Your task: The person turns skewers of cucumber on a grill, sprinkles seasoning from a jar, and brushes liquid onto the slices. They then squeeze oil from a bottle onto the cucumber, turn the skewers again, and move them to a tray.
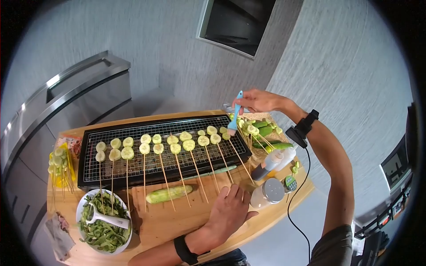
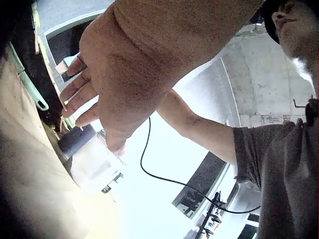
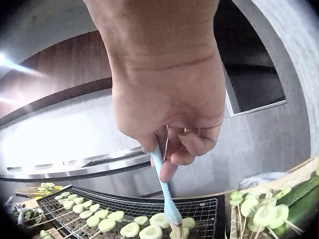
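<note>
My right hand [image 1: 256,101] pinches a light blue basting brush [image 1: 237,111] by its handle. The brush's bristles [image 3: 178,230] meet the cucumber slices [image 1: 226,136] on the rightmost skewer. A row of such skewers lies across the wire rack of a black grill [image 1: 166,125], their wooden sticks [image 1: 197,175] reaching over its front edge. Low over the table, my left hand [image 1: 227,213] has relaxed, spread fingers, with fingertips right at the lower stick ends on the right; in the left wrist view the left palm [image 2: 129,64] holds nothing.
A bowl [image 1: 80,216] of green peelings carries a white peeler [image 1: 106,218]. Along the grill's front lie a peeled cucumber [image 1: 168,193] and a mint-green handle [image 1: 212,172]. Sauce bottles [image 1: 267,164] and a shaker jar [image 1: 267,193] stand right, before more cucumbers [image 1: 265,131]. A yellow tray [image 1: 71,162] holds skewers left.
</note>
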`<state>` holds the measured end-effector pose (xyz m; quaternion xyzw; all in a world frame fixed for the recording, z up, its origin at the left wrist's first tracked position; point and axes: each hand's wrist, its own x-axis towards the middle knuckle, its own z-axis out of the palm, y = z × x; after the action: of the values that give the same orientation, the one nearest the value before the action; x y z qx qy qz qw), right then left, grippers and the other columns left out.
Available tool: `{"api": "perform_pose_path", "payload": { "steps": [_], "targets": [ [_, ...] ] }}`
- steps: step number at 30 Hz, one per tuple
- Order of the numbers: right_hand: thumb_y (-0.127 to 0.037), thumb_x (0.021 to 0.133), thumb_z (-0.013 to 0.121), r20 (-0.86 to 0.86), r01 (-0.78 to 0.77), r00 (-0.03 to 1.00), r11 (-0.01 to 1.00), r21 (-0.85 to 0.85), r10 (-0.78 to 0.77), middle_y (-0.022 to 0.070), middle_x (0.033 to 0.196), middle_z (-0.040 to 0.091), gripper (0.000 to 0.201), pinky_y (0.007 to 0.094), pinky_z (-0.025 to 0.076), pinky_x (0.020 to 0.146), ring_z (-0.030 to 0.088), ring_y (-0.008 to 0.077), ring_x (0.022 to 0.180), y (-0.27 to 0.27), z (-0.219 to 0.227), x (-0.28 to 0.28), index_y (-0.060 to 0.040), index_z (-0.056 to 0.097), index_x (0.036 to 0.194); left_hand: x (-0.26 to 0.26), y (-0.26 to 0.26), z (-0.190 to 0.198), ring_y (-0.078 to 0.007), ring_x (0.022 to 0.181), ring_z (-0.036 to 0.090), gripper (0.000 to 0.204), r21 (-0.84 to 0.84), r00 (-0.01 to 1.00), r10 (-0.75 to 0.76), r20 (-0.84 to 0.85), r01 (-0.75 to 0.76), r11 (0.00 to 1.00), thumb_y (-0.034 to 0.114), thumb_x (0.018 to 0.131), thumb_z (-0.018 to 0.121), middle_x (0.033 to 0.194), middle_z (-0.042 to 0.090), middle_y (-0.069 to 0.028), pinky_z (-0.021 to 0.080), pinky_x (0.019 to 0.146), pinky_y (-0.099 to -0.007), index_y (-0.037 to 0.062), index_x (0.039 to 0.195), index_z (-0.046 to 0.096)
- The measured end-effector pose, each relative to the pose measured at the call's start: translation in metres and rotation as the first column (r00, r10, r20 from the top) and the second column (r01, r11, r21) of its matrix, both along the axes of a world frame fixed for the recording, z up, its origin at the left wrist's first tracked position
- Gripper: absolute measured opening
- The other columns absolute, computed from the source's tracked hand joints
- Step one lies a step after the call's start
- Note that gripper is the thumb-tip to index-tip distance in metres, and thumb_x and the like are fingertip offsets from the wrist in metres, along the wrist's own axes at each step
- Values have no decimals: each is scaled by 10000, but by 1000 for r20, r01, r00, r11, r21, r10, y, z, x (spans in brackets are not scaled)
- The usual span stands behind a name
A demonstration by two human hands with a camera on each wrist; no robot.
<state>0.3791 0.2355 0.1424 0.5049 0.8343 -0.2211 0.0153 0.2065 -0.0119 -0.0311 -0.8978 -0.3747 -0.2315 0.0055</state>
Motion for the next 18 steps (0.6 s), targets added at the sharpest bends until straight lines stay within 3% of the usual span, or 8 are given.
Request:
{"api": "perform_pose_path", "payload": {
  "steps": [4, 6, 10, 13, 15, 18],
  "targets": [
    [-391, 1097, 481, -53, 28, 998, 999, 16, -27, -26, 926, 711, 385, 270, 428, 611, 488, 78, 657, 8, -8, -1, -124, 681, 1288, 1, 1, 0, -210, 1025, 533, 601, 3, 1000, 5, -4, -5, 1000, 596, 928, 578, 940, 620, -70, 393, 845, -342, 31, 1089, 701],
    [-352, 1090, 514, -128, -45, 990, 991, 129, 62, -19, 909, 682, 364, 274, 440, 632, 492, 87, 671, 13, -15, 4, -116, 666, 1322, 1, 2, 0, -212, 1030, 533, 597, 1, 1000, 13, -13, -13, 1000, 592, 930, 579, 944, 622, -71, 394, 848, -346, 29, 1086, 702],
    [-313, 1083, 538, -32, -142, 988, 976, 166, 149, -10, 904, 658, 357, 277, 448, 647, 500, 93, 688, 1, -8, 7, -105, 646, 1351, 2, 4, -6, -202, 967, 504, 552, 79, 998, 15, 64, -20, 997, 591, 925, 584, 881, 607, -46, 369, 857, -341, 52, 999, 674],
    [-298, 1082, 543, -47, -134, 989, 987, 85, 138, -4, 919, 670, 342, 264, 449, 648, 513, 87, 697, -15, -6, 13, -101, 647, 1342, -1, 2, -1, -208, 988, 522, 564, 53, 999, 15, 50, -17, 998, 587, 912, 603, 907, 617, -59, 378, 852, -343, 43, 1026, 692],
    [-324, 1092, 518, -120, -56, 992, 996, -68, 48, -2, 938, 685, 345, 255, 441, 625, 516, 78, 701, -25, -2, 17, -103, 661, 1314, -2, 1, 2, -214, 1010, 541, 574, 17, 999, 16, 28, -16, 1000, 579, 899, 625, 930, 624, -72, 390, 844, -343, 32, 1052, 710],
    [-359, 1100, 487, -60, 25, 998, 989, -148, -35, -8, 970, 698, 359, 252, 432, 600, 515, 69, 707, -37, 11, 12, -111, 667, 1287, -3, 1, 5, -214, 984, 540, 558, 25, 999, 16, 49, -18, 1000, 570, 896, 633, 905, 614, -64, 390, 838, -344, 32, 1024, 710]
  ]
}}
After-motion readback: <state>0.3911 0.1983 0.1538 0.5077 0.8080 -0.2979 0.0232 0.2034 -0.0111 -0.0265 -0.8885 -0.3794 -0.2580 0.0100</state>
